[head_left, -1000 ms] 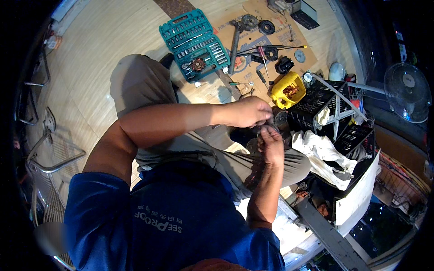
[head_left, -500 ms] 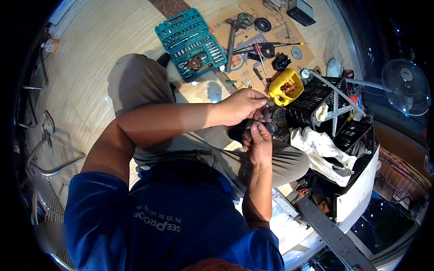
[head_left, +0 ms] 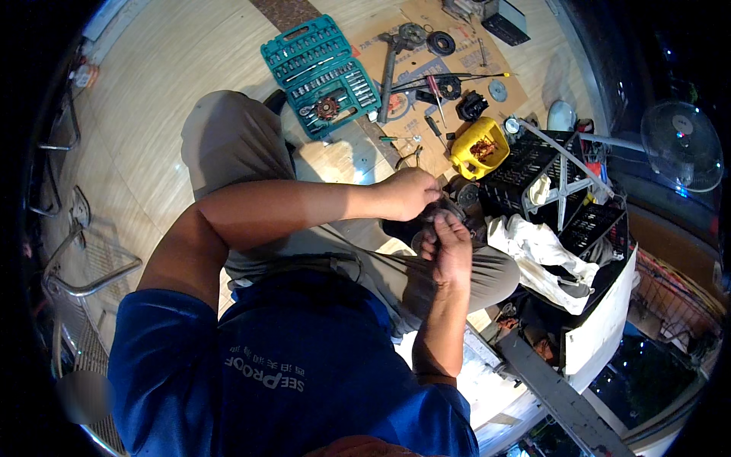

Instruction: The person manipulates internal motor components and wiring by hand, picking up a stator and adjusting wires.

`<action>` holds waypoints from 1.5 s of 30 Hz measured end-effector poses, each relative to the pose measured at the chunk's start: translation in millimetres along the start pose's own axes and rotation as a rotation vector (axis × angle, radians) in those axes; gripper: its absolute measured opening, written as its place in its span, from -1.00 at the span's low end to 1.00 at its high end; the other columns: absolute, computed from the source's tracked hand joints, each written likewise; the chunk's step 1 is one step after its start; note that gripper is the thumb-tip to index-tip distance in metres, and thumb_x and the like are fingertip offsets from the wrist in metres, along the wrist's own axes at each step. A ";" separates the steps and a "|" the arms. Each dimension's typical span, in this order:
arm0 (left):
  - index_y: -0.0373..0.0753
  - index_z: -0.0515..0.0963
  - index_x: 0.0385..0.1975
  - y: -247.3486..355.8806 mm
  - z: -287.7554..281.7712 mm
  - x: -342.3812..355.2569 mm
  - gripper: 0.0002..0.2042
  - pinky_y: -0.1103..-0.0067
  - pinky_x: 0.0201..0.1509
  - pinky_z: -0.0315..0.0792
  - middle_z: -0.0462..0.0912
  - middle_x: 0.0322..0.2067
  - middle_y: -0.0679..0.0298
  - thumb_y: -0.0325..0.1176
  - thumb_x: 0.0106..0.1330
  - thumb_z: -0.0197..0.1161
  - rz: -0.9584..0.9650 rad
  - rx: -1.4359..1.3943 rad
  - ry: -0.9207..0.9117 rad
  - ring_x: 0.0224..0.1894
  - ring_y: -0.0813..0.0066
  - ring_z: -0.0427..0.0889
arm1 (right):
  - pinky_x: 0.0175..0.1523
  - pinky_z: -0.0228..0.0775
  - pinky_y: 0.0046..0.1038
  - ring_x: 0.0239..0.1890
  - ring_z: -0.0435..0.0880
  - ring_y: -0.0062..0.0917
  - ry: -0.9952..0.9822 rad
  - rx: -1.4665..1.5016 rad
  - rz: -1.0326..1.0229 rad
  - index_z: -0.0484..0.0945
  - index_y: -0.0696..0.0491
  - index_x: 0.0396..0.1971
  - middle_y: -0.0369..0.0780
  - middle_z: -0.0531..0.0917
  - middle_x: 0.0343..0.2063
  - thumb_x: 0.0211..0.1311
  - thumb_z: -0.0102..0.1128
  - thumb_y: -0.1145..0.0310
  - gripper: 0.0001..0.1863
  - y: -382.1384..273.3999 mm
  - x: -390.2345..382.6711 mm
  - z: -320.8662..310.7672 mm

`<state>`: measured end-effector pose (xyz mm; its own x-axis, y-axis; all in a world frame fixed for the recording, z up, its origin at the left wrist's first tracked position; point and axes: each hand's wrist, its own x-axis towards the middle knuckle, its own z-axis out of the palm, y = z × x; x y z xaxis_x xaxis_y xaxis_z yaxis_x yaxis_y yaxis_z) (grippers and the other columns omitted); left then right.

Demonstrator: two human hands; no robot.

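Through my remote feed I see a pale, glossy floor (head_left: 137,129), with an open teal socket case (head_left: 274,43) lying on it beside flattened cardboard (head_left: 415,131). On the cardboard I make out a screwdriver (head_left: 435,87), a black ring (head_left: 441,43) and a grey disc (head_left: 497,91); a cut-open yellow jug (head_left: 465,164) stands at its near corner.

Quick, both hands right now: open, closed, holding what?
Left hand: closed, fingers curled; can't tell what, if anything, it holds.
Right hand: closed, fingers bunched; any held thing can't be made out.
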<state>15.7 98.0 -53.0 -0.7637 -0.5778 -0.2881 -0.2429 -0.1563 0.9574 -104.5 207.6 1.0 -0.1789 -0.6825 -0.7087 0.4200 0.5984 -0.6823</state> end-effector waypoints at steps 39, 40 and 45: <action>-0.43 0.36 0.09 6.9 -24.2 6.5 -0.68 0.22 0.23 0.36 0.52 0.00 -0.08 -0.41 0.44 -0.13 0.039 -1.183 -0.285 0.08 0.05 0.52 | -0.58 0.09 -0.69 -0.67 0.29 -0.77 -0.117 -0.224 -0.186 0.53 0.07 -0.41 -0.44 0.42 -0.68 0.33 0.12 0.33 -0.84 15.7 21.1 -4.2; -0.43 0.37 0.09 7.9 -24.3 5.8 -0.68 0.23 0.20 0.38 0.54 -0.02 -0.07 -0.41 0.45 -0.13 0.025 -1.182 -0.294 0.06 0.07 0.54 | -0.57 0.09 -0.70 -0.67 0.28 -0.78 -0.144 -0.281 -0.172 0.53 0.07 -0.42 -0.45 0.41 -0.68 0.33 0.12 0.32 -0.84 12.8 23.4 -12.8; -0.39 0.44 -0.01 9.9 -27.2 5.0 -0.74 0.34 -0.01 0.49 0.61 -0.20 0.10 -0.44 0.42 -0.07 0.013 -1.056 -0.339 -0.19 0.29 0.62 | -0.62 0.04 -0.69 -0.70 0.25 -0.78 -0.223 -0.460 -0.046 0.52 0.08 -0.43 -0.44 0.39 -0.69 0.31 0.15 0.30 -0.82 -11.3 25.0 -47.4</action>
<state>25.8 71.8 -44.4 -0.9259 -0.3603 -0.1139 0.2752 -0.8495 0.4501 -155.9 203.6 -17.5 0.0276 -0.7554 -0.6546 -0.0279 0.6541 -0.7559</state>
